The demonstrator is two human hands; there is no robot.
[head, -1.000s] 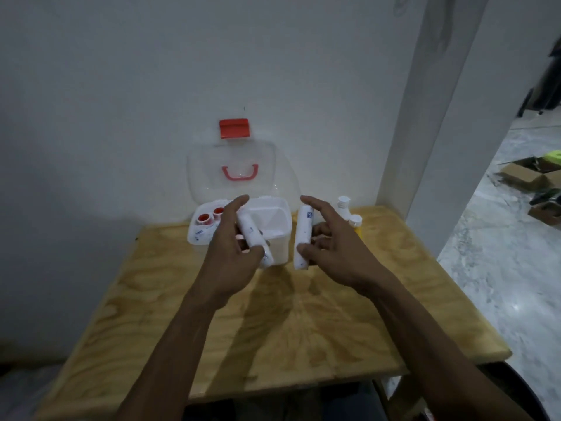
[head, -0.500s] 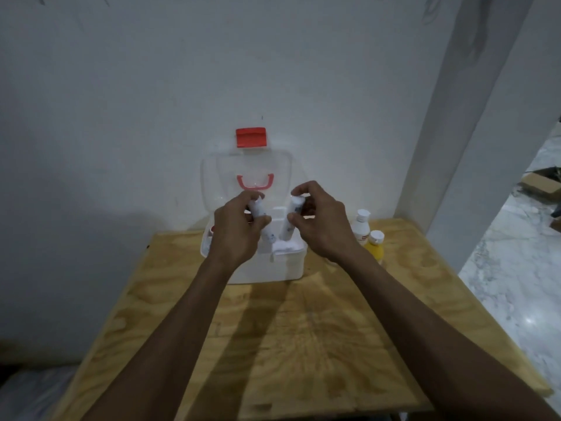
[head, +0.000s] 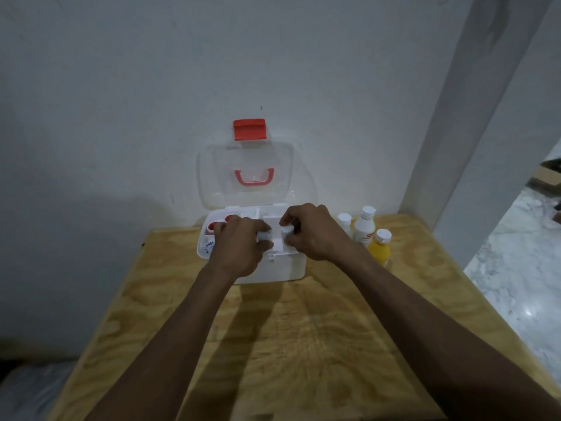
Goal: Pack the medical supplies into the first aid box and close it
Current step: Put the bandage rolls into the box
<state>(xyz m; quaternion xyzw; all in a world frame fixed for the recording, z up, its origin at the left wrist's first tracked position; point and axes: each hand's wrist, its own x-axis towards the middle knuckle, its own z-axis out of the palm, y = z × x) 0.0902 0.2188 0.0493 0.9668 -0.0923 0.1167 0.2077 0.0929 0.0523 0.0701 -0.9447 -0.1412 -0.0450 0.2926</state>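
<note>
Plywood table [head: 303, 344] by white wall: left hand [head: 239, 247] and right hand [head: 315, 232] each clasp a white roll inside the first aid box [head: 288, 265]

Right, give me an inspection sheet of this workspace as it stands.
Surface: bare plywood table, box at its far edge.
Job's things: white plastic first aid box open, clear lid upright; three capped bottles stand right of it, unpacked.
Clutter: nothing seen.
Grips: left hand and right hand each hold a white roll over the box.
Cables: nothing seen.
Surroundings: white wall, marble floor at right.
</note>
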